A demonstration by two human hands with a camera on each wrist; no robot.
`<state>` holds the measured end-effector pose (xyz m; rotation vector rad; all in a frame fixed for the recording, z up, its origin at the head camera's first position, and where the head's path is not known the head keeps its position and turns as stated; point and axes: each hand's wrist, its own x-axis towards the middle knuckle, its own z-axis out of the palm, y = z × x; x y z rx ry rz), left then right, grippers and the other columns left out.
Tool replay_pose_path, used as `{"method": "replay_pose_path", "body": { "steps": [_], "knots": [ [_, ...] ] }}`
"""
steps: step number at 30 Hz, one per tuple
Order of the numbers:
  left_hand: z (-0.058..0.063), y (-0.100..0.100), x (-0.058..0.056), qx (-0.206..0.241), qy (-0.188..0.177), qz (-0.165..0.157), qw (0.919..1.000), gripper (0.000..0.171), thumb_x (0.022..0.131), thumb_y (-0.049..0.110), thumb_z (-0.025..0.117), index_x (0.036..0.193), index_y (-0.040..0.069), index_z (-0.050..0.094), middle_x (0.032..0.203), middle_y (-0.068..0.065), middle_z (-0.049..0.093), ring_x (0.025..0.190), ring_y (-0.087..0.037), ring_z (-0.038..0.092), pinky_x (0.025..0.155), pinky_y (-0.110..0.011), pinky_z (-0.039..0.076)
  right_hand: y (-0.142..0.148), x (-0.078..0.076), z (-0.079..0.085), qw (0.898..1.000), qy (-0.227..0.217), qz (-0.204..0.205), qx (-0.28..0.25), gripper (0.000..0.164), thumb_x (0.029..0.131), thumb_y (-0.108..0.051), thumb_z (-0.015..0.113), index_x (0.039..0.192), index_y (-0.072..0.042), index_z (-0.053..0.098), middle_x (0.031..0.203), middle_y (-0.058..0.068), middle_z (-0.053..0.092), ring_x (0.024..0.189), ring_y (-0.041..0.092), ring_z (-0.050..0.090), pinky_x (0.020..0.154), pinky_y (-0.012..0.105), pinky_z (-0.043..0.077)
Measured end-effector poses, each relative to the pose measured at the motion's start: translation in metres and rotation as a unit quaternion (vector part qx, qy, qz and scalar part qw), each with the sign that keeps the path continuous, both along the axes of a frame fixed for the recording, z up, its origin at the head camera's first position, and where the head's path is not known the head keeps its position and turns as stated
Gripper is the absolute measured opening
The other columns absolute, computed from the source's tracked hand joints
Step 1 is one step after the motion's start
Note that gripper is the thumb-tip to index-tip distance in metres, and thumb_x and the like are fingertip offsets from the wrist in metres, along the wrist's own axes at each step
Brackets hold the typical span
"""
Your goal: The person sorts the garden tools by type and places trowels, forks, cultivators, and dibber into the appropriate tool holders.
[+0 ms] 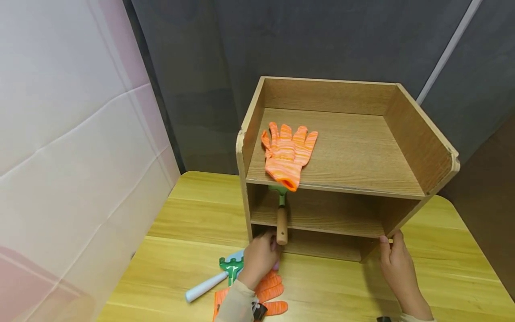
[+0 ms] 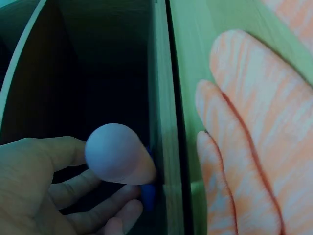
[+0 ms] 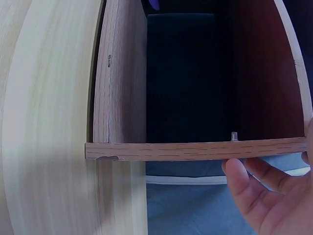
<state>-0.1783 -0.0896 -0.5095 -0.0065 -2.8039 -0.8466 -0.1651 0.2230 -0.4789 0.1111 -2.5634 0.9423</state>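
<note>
My left hand (image 1: pixel 260 257) reaches into the left end of the lowest compartment of a small wooden shelf (image 1: pixel 342 143). Its thumb and fingers are round a pale purple, round-ended handle (image 2: pixel 115 152); the far end of this tool is hidden in the dark, with a bit of blue (image 2: pixel 148 196) beside it. At the shelf's lower right corner, my right hand (image 1: pixel 400 268) grips the side panel (image 3: pixel 195 151) near its front edge. A green tool with a wooden handle (image 1: pixel 282 226) lies on the middle board, handle jutting out above my left hand.
An orange glove (image 1: pixel 286 154) lies on the shelf top, its cuff over the front edge. On the yellow table (image 1: pixel 193 214), another orange glove (image 1: pixel 275 307), a green rake head (image 1: pixel 231 267) and a light-blue handle (image 1: pixel 206 287) lie near my left forearm. A dark wall stands behind.
</note>
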Motion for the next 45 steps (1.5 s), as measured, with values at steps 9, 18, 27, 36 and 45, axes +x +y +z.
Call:
{"method": "replay_pose_path", "body": {
  "steps": [9,18,27,36,45],
  "knots": [
    [0.007,-0.004,0.011,0.034,0.003,-0.012,0.9993,0.009,0.086,0.019,0.063,0.093,0.02,0.068,0.077,0.007,0.061,0.063,-0.003,0.049,0.049,-0.021,0.035,0.0,0.0,0.0,1.0,-0.006,0.002,0.004,0.034,0.105,-0.013,0.032,0.127,0.013,0.034,0.113,0.041,0.051,0.095,0.056,0.057,0.075,0.065,0.045],
    [0.019,-0.009,0.027,0.046,-0.004,-0.05,0.9977,0.012,0.086,0.018,0.064,0.097,0.018,0.068,0.081,0.006,0.066,0.056,0.001,0.047,0.045,-0.019,0.035,0.001,0.0,-0.001,1.0,-0.007,-0.001,0.003,0.034,0.105,-0.013,0.034,0.127,0.012,0.034,0.112,0.04,0.052,0.093,0.055,0.058,0.073,0.064,0.046],
    [0.023,-0.03,0.035,0.066,-0.006,-0.111,0.9916,0.017,0.086,0.014,0.067,0.104,0.015,0.068,0.093,-0.001,0.071,0.076,-0.012,0.066,0.058,-0.021,0.047,0.001,0.0,-0.001,1.0,-0.01,0.005,0.0,0.037,0.105,-0.013,0.033,0.131,0.013,0.032,0.117,0.041,0.051,0.096,0.056,0.057,0.076,0.065,0.046],
    [0.022,-0.051,0.039,0.043,-0.027,-0.156,0.9865,0.027,0.086,0.02,0.07,0.113,0.015,0.065,0.098,-0.002,0.069,0.083,-0.016,0.067,0.064,-0.022,0.049,0.001,-0.002,-0.001,1.0,0.0,0.008,-0.001,0.032,0.105,-0.013,0.033,0.126,0.011,0.035,0.11,0.037,0.053,0.092,0.052,0.058,0.07,0.062,0.046],
    [0.022,-0.068,0.048,0.033,-0.073,-0.178,0.9807,0.041,0.086,0.026,0.071,0.123,0.012,0.06,0.107,-0.005,0.068,0.092,-0.02,0.065,0.073,-0.027,0.052,0.002,-0.002,0.0,1.0,0.007,0.007,-0.004,0.034,0.104,-0.013,0.035,0.128,0.011,0.035,0.112,0.037,0.053,0.091,0.052,0.058,0.071,0.064,0.044]
  ]
}}
